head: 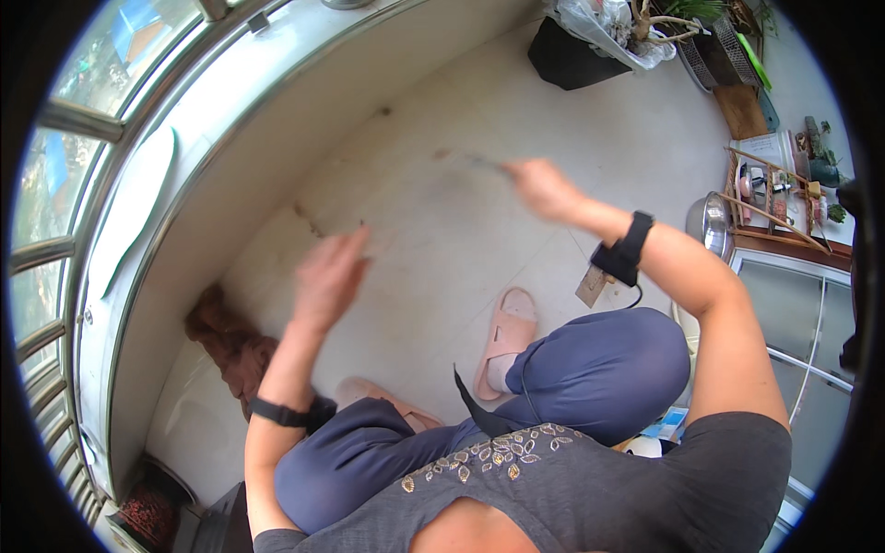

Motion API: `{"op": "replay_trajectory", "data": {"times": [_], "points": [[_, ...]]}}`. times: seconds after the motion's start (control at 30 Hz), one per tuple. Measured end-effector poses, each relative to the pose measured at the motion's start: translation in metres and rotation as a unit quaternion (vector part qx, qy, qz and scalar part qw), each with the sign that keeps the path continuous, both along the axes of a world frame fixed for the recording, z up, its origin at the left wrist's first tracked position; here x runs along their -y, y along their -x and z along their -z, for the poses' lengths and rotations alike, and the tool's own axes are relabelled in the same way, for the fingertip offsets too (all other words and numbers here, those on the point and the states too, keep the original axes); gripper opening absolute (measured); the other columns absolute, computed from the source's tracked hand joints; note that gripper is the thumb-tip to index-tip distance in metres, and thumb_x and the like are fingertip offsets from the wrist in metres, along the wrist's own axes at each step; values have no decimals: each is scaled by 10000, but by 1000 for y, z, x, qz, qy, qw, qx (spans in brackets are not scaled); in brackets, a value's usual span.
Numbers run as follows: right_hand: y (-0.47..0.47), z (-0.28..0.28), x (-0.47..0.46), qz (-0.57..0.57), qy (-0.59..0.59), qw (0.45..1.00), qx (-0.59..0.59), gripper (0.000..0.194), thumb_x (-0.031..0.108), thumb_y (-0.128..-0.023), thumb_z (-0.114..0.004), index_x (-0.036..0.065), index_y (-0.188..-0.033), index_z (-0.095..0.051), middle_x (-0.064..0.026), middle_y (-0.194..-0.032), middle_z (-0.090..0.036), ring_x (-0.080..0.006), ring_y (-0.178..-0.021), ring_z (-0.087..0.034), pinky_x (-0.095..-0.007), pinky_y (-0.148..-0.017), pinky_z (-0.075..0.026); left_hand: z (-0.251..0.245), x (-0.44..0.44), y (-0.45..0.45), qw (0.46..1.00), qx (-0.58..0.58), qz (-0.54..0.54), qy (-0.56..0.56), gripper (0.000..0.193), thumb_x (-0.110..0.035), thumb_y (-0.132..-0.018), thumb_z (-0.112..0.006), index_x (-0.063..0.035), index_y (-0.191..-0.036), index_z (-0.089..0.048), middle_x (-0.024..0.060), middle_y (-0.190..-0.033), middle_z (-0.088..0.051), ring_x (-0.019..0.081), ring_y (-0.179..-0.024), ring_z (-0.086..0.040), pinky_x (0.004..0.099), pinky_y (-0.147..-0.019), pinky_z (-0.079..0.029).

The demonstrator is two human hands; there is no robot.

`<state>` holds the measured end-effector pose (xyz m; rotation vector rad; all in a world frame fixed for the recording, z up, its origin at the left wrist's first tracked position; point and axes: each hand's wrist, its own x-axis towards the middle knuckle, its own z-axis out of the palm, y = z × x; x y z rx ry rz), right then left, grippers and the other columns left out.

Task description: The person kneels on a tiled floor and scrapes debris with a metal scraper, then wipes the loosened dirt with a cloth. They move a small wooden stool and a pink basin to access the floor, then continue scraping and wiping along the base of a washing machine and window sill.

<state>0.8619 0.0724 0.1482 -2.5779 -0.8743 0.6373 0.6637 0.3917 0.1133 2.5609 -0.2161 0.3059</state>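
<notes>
My left hand (330,276) is blurred by motion over the pale floor (429,276), with its fingers bent; whether it holds something small cannot be told. Farther to the right my right hand (546,188) is closed around the end of a thin tool (484,163), which points left and is too blurred to name. Beyond its tip a small brown spot (442,153) shows on the floor. Dark bits (304,216) lie near the wall, beyond my left hand. Black straps with small devices sit on both wrists.
A brown cloth (235,345) lies by the left wall. A black pot with a plastic bag (577,55) stands at the top right. A metal basin (710,225) and a wooden rack (774,197) are at the right. A flat scraper-like piece (591,287) lies near my right knee.
</notes>
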Motion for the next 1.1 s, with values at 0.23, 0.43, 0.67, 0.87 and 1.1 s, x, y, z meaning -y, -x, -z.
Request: {"op": "replay_trajectory", "data": {"times": [0.23, 0.43, 0.67, 0.87, 1.1], "points": [[-140, 19, 135, 355, 138, 923, 55, 241, 27, -810, -486, -100, -942, -642, -241, -753, -682, -315, -618, -707, -407, -594, -564, 56, -129, 119, 942, -43, -312, -116, 427, -163, -903, -621, -59, -1313, -562, 215, -1228, -581, 401, -1132, -537, 479, -961, -423], [-176, 55, 118, 328, 200, 921, 63, 215, 81, -844, -553, -69, -758, -681, -193, -618, -674, -307, -611, -712, -384, -620, -579, 106, -140, 199, 829, -117, -503, -212, 515, -325, -933, -561, -97, -1390, -498, 218, -1348, -506, 424, -1193, -487, 492, -987, -409], [-51, 23, -24, 167, 103, 975, -104, 288, 127, -933, -534, -148, -904, -616, -208, -666, -652, -285, -603, -711, -379, -584, -575, 124, -149, 200, 810, -176, -514, -219, 520, -390, -955, -496, -129, -1404, -486, 204, -1386, -472, 425, -1222, -451, 507, -1013, -390], [-59, -6, -50, 182, 4, 980, -85, 257, 119, -939, -525, -123, -944, -611, -205, -639, -634, -287, -583, -706, -381, -577, -559, 124, -143, 203, 818, -151, -513, -212, 501, -346, -948, -503, -98, -1383, -503, 217, -1365, -480, 428, -1214, -450, 506, -1014, -386], [-229, 55, -1, 308, 168, 930, 109, 233, 174, -897, -604, -51, -893, -661, -200, -771, -709, -327, -787, -723, -407, -768, -564, 130, -145, 199, 833, -135, -487, -224, 487, -299, -931, -505, -77, -1364, -511, 226, -1337, -491, 441, -1174, -460, 511, -1001, -386]]}}
